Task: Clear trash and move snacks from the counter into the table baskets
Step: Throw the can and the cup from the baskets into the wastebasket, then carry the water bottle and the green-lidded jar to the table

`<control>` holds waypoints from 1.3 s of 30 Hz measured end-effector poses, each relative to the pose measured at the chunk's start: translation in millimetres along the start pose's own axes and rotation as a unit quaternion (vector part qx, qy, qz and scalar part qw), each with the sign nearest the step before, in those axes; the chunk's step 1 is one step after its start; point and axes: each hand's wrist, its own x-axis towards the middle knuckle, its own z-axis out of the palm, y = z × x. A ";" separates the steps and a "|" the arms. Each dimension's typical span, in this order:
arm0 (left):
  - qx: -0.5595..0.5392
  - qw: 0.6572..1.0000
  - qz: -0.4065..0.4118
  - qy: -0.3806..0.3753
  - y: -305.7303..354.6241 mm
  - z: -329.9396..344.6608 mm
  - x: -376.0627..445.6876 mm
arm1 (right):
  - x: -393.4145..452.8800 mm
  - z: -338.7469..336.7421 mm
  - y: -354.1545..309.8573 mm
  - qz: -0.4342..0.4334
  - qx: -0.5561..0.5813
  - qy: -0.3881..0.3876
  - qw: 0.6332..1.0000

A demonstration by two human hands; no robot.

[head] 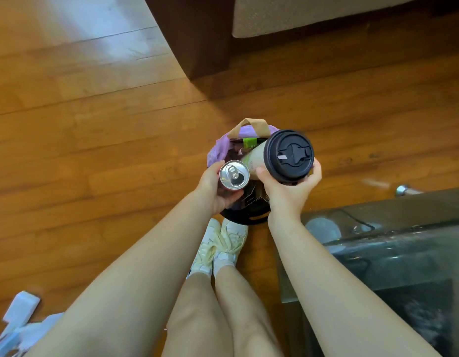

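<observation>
My left hand (216, 190) grips a silver drink can (234, 174), its opened top facing the camera. A pale paper cup with a black plastic lid (289, 156) is held in my right hand (287, 188). Both are directly above a round black trash bin (251, 215) on the floor, lined with a purple bag (218, 149). Inside the bin stands a dark paper bag with a tan handle (252, 123) and a green label.
I stand on a wooden floor with my pale shoes (219, 249) at the bin's near side. A dark glass-topped table (393, 243) fills the lower right. A dark wooden furniture leg (197, 39) stands beyond the bin. White objects (17, 318) lie at the bottom left.
</observation>
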 end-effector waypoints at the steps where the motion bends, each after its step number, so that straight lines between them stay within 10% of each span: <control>1: -0.010 1.000 0.001 0.005 -0.6 0.4 2.0 | 1.2 -0.1 -0.3 0.005 0.012 -0.002 1.000; 13: -0.049 0.996 -0.081 -0.005 -14.5 -17.2 -8.6 | -11.6 -13.2 18.7 0.138 -0.277 -0.079 0.948; 25: 0.274 0.959 0.054 0.050 -32.0 -84.1 -206.3 | -154.7 -90.2 -115.6 0.239 -0.296 -0.212 0.900; 39: -0.007 0.990 0.120 0.077 -51.9 -207.4 -406.1 | -284.4 -73.7 -200.6 0.179 -0.409 -0.266 0.854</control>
